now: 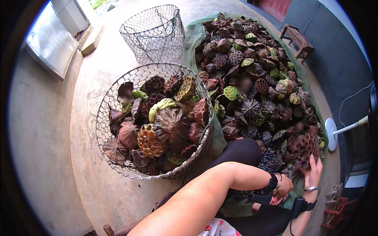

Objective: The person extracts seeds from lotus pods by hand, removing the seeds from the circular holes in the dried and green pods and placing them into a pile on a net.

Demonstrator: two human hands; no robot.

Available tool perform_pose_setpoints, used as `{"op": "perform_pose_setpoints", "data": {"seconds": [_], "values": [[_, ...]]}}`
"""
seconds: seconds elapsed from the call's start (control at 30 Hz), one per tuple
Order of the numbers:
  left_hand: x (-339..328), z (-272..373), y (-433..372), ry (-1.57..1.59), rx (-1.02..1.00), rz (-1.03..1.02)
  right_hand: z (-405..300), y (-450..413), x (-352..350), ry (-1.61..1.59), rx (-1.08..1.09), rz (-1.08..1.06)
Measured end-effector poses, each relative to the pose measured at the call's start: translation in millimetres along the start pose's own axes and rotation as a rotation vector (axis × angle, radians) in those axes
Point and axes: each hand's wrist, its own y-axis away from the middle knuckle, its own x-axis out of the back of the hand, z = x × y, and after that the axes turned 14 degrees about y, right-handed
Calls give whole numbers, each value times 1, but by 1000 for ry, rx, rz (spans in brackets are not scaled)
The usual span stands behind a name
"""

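My right hand [313, 172] grips a large dried lotus seed pod [305, 147], its holed face turned up and toward the left. Beside and below it, my left hand [284, 186] is low over the pile's near edge with its fingers curled. Whether anything is inside those fingers is hidden. Dark loose lotus seeds [267, 160] lie in a heap just left of my hands. Around them spreads a big pile of brown and green lotus seed pods [248, 88] on a green mesh sheet [195, 35].
At left stands a wire-mesh basket [102, 129] partly filled with lotus pods; a second wire basket [153, 35] is behind it. A wooden stool [298, 39] stands by the right wall, with a white fan-like stand [331, 134] nearer. A red chair [335, 211] is at lower right.
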Motion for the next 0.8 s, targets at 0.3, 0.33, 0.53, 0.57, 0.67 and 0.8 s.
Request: {"op": "perform_pose_setpoints", "data": {"seconds": [0.3, 0.33, 0.53, 0.57, 0.67, 0.8], "values": [[36, -5, 25, 83, 50, 78, -143, -8, -113, -40, 479, -543], [20, -30, 13, 84, 1, 100, -129, -21, -111, 22, 469, -490], [33, 22, 10, -83, 54, -111, 5, -62, -10, 96, 11, -59], [33, 23, 14, -35, -39, -56, 37, -69, 10, 121, -72, -60], [-9, -4, 15, -180, -250, 442, 114, -82, 26, 219, -252, 46], [5, 1, 29, -247, -48, 343, 200, -109, 30, 281, -397, 83]]}}
